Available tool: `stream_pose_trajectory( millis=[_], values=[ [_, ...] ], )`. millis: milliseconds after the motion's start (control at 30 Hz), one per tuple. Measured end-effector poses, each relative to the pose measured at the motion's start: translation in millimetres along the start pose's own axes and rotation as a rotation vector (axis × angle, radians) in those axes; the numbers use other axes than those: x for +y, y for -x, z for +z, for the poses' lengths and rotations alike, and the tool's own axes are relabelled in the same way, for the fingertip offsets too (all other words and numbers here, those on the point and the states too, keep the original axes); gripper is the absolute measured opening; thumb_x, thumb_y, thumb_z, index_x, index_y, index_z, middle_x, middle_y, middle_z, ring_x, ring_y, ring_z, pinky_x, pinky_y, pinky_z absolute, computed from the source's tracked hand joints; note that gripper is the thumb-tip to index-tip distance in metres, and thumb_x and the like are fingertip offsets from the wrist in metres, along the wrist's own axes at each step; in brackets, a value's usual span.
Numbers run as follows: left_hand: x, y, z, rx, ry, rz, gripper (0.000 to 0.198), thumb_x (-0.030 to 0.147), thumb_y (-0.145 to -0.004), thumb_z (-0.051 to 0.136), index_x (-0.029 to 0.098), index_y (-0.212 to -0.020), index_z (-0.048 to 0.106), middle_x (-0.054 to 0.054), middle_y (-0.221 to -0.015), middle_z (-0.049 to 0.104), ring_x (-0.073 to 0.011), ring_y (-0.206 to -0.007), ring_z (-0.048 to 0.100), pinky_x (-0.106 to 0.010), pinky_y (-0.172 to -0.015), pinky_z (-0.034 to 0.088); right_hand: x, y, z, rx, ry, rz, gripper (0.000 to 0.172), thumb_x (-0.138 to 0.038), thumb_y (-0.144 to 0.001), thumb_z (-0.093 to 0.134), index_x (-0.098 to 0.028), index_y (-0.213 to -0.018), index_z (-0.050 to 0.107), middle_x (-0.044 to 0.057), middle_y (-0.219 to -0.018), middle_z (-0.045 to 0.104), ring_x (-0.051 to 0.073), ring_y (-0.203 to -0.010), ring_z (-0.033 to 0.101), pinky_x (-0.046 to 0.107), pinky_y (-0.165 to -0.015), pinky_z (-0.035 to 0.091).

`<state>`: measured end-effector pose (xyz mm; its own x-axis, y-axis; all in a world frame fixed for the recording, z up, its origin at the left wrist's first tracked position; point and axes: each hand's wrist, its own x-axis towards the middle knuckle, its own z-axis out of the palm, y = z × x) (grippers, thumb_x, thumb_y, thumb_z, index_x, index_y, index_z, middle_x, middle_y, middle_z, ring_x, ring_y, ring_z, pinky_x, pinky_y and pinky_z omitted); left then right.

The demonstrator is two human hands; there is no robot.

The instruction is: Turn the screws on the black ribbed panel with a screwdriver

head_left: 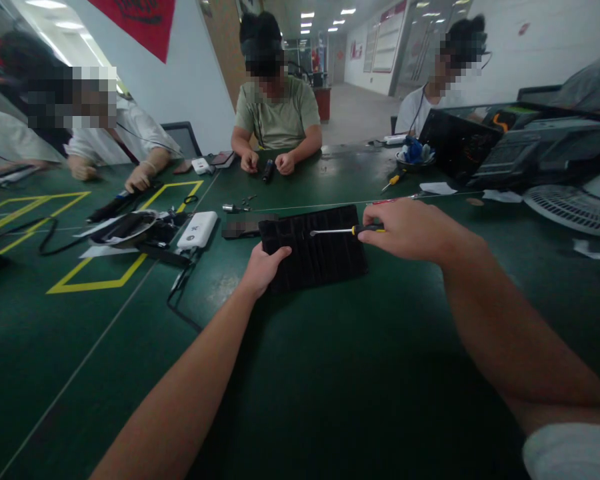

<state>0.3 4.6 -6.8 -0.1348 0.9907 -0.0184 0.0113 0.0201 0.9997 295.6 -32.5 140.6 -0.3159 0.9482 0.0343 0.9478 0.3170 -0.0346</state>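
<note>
My left hand (266,267) grips the left edge of a flat black panel (320,263) with ribs and slots, its thumb lying on the face. The panel is held tilted over the green table. In my right hand (410,228) is a screwdriver (333,231) with a yellow and black handle and a metal shaft. The shaft points left across the panel, its tip near a small round spot on the face; whether the tip touches cannot be made out. Behind the panel's left end lies a dark flat object (241,227), partly hidden.
To the left are a white power bank (197,230) with a cable and a bowl (123,230) of dark parts. Another yellow screwdriver (393,180), a white fan (580,208) and black equipment (460,147) stand to the right. Several people sit around the green table (370,373).
</note>
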Motion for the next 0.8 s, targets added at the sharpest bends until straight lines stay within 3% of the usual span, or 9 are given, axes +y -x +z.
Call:
stream_pose_trajectory(
  millis=[267, 800],
  values=[
    [0.8, 1.3, 1.1, -0.016, 0.016, 0.005, 0.046, 0.034, -0.064, 0.09, 0.019, -0.104, 0.075, -0.008, -0.107, 0.081, -0.0319, -0.104, 0.077, -0.056, -0.107, 0.06, 1.4, 1.8, -2.4, 0.006, -0.008, 0.052, 0.037, -0.05, -0.099, 0.057, -0.024, -0.112, 0.08, 0.013, -0.101, 0.08, 0.031, -0.089, 0.07, 0.04, -0.074, 0.044],
    [2.8, 2.3, 2.6, 0.0, 0.002, -0.009, 0.042, 0.031, -0.067, 0.089, 0.019, -0.105, 0.074, -0.009, -0.107, 0.08, -0.0329, -0.106, 0.077, -0.056, -0.106, 0.062, 2.4, 2.5, -3.9, -0.018, 0.019, 0.014, 0.034, -0.049, -0.099, 0.059, -0.025, -0.111, 0.08, 0.012, -0.105, 0.081, 0.03, -0.091, 0.071, 0.038, -0.071, 0.043]
  ],
)
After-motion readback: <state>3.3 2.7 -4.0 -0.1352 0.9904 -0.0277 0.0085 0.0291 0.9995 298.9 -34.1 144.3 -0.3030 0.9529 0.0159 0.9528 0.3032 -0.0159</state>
